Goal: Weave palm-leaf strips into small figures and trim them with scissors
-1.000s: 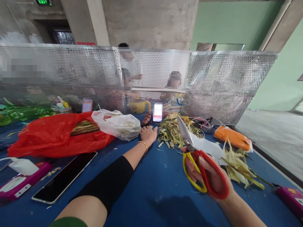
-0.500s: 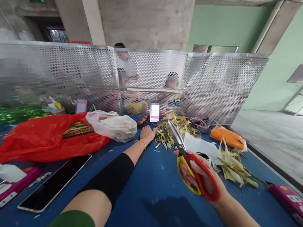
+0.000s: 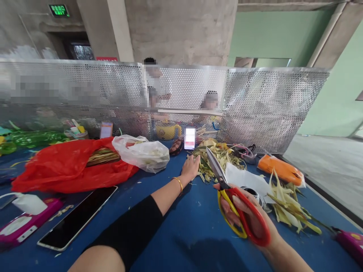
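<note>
The left hand [image 3: 190, 168] is shifting right, bringing the leaf scraps [image 3: 205, 166] within reach; whether it is gripping any, I cannot tell. The right hand [image 3: 241, 204] is holding scissors [image 3: 222, 182].

1 green exit sign [image 3: 59, 11] glows at upper left, above a small window [image 3: 82, 52]. A perforated metal partition [image 3: 269, 109] spans mid-frame; behind rise a concrete wall [image 3: 181, 34] and, rightward, a green wall [image 3: 275, 36].

Left hand [image 3: 190, 167] moved toward table's [image 3: 176, 234] right edge, away from checked pouch [image 3: 176, 147], closer to leaf pile [image 3: 222, 153].
</note>
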The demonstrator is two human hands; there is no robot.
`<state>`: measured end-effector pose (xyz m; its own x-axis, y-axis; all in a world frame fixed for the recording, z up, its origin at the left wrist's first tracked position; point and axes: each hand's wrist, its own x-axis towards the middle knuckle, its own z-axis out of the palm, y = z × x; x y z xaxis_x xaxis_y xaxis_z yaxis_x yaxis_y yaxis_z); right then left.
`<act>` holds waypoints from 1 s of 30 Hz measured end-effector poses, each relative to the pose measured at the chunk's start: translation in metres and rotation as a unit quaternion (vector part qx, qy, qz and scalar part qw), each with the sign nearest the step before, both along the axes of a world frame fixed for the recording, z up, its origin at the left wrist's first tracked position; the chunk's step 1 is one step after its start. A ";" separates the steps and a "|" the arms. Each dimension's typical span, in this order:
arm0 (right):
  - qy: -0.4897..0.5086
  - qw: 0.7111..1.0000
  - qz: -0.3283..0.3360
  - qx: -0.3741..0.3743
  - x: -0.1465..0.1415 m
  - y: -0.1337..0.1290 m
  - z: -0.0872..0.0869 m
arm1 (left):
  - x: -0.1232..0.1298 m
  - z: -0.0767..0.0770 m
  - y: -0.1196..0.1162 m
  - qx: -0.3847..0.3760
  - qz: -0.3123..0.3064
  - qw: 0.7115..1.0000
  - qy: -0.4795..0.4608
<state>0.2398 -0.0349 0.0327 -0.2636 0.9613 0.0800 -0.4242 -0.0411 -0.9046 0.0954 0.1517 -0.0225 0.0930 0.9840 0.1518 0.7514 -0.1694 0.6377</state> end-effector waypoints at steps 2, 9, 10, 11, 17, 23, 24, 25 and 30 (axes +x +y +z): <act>0.009 1.000 -0.005 0.000 0.002 0.002 -0.001 | -0.007 -0.003 -0.014 -0.014 0.051 0.998 -0.031; 0.054 0.998 -0.035 0.000 0.005 0.006 -0.002 | 0.034 -0.008 -0.037 -0.029 0.141 0.982 -0.125; 0.056 0.998 -0.036 0.000 0.005 0.006 -0.002 | 0.045 -0.006 -0.035 -0.026 0.149 0.979 -0.135; 0.056 0.998 -0.036 0.001 0.004 0.006 -0.002 | 0.055 -0.003 -0.032 -0.023 0.153 0.978 -0.143; 0.033 0.999 -0.032 0.005 0.003 0.004 -0.001 | 0.060 0.005 -0.025 -0.007 0.137 0.977 -0.166; -0.150 0.987 -0.047 0.013 -0.003 0.005 -0.008 | -0.030 0.008 -0.047 0.017 0.137 0.979 -0.147; -0.234 0.970 -0.066 0.027 -0.004 0.006 -0.010 | -0.046 0.011 -0.053 0.026 0.132 0.981 -0.142; -0.332 0.937 -0.092 0.049 -0.006 0.007 -0.013 | -0.062 0.015 -0.060 0.040 0.129 0.981 -0.136; -0.734 0.644 -0.145 0.160 -0.012 0.008 -0.028 | -0.116 0.038 -0.087 0.129 0.170 0.973 -0.089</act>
<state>0.2273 -0.0268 0.0050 -0.0933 0.9834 0.1555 0.9497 0.1348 -0.2825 -0.0206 0.0647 0.0153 -0.2808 0.8805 0.3819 0.6735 -0.1027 0.7321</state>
